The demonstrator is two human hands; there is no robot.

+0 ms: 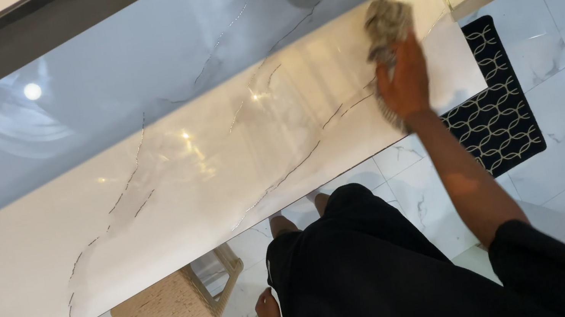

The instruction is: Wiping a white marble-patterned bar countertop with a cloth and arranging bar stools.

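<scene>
A person leans over a glossy marble counter (170, 178). Below its near edge stands a woven stool (170, 313); beside it the left hand (268, 312) hangs empty, fingers loosely curled. Near the counter's far-right end, the right hand (404, 79) presses a crumpled grey cloth (386, 22) flat, fingers clasped over it, above a patterned black mat (494, 109).

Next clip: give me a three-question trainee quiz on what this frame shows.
1. True or false: the right hand presses a crumpled grey cloth on the glossy white marble counter.
2. Where is the left hand? A on the counter; B hanging low beside the black shorts; C on the woven beige stool.
3. What lies on the tiled floor beyond the counter's end?

Key: 1 true; 2 B; 3 a black patterned mat.
</scene>
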